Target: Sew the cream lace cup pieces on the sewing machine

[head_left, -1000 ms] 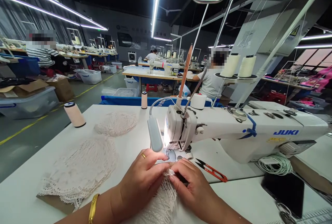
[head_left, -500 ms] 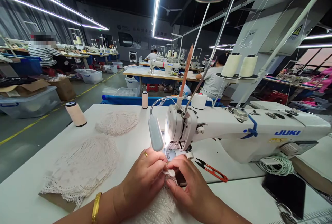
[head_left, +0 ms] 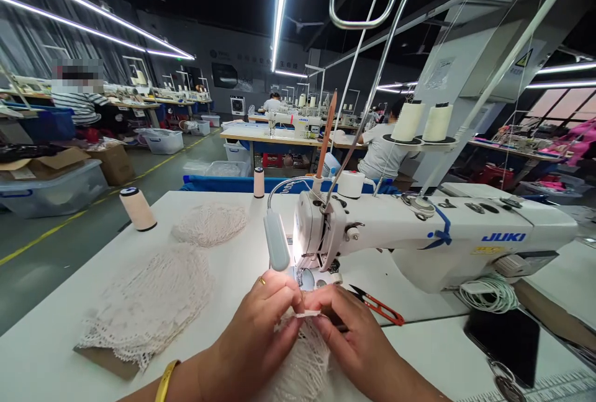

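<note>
Both my hands pinch the edge of a pale lace piece [head_left: 302, 361] just in front of the sewing machine's needle area. My left hand [head_left: 261, 327] grips it from the left, fingertips closed. From the right, my right hand [head_left: 356, 334] holds the same edge between thumb and fingers. A narrow folded strip of the edge shows between the two thumbs, and the rest of the lace hangs down toward me. The white sewing machine [head_left: 419, 234] stands right behind my fingers, its lamp [head_left: 277, 241] shining on the spot.
Stacked lace [head_left: 149, 303] lies on the left of the table, with a smaller lace pile [head_left: 212, 223] behind it. Thread cones [head_left: 138, 209] stand at the back left. Orange-handled thread snips [head_left: 379, 306], a black phone-like slab [head_left: 503, 343] and a clear ruler [head_left: 563, 386] lie to the right.
My thumbs have moved slightly apart, and the lace edge between them now lies straighter and flatter. The whole view has shifted a little, and both hands still grip the lace.
</note>
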Demonstrator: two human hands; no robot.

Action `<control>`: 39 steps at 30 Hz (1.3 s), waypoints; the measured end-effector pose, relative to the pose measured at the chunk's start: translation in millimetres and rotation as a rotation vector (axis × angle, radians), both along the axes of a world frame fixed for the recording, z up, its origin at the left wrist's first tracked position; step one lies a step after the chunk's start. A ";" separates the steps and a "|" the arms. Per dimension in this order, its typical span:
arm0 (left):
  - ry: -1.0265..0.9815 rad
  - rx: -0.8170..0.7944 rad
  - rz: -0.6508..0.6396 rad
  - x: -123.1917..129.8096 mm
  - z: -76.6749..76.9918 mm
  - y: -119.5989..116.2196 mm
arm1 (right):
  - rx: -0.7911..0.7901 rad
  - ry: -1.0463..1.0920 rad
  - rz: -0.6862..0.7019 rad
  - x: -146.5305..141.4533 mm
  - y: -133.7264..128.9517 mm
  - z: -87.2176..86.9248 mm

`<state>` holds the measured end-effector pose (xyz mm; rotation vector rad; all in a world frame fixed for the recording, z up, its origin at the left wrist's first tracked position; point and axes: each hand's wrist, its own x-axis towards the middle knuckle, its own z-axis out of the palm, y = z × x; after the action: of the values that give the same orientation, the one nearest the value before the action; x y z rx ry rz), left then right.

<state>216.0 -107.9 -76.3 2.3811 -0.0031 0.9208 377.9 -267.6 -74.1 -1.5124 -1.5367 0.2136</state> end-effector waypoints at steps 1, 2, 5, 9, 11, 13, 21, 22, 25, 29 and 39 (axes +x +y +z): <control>0.020 -0.064 -0.036 -3.6 4.0 -6.1 | -0.064 0.033 0.032 -0.4 -9.9 10.0; 0.045 -0.133 -0.087 -7.7 7.9 -12.4 | -0.139 0.074 0.055 -0.8 -20.1 21.0; 0.198 -0.332 -0.265 -18.4 16.3 -27.0 | -0.376 0.223 0.149 -1.0 -40.2 50.9; 0.397 -0.327 -0.065 -15.7 12.3 -24.9 | -0.494 0.165 0.048 2.5 -16.0 53.9; 0.403 -0.152 0.118 -6.9 1.7 -15.7 | -0.527 0.008 -0.062 4.9 9.8 39.2; 0.397 0.026 0.224 2.2 -11.4 -5.5 | -0.537 -0.111 -0.158 6.8 33.0 22.4; 0.089 0.441 0.083 9.7 -27.6 9.3 | -0.479 -0.265 -0.296 11.8 50.2 -4.7; 0.095 0.444 0.053 9.8 -27.4 9.8 | -0.473 -0.293 -0.302 12.5 46.7 -5.3; 0.094 0.417 0.064 11.9 -29.4 11.0 | -0.419 -0.404 -0.320 11.9 33.1 -7.7; 0.045 0.405 0.104 14.7 -31.0 11.3 | -0.073 -0.691 -0.231 4.6 18.8 -16.2; 0.094 0.357 0.168 14.2 -33.9 11.7 | -0.092 -0.610 -0.078 13.4 28.1 -31.2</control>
<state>230.2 -96.2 -110.2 2.7893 0.0760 0.9492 391.3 -239.4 -105.3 -1.8085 -1.9492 -0.2521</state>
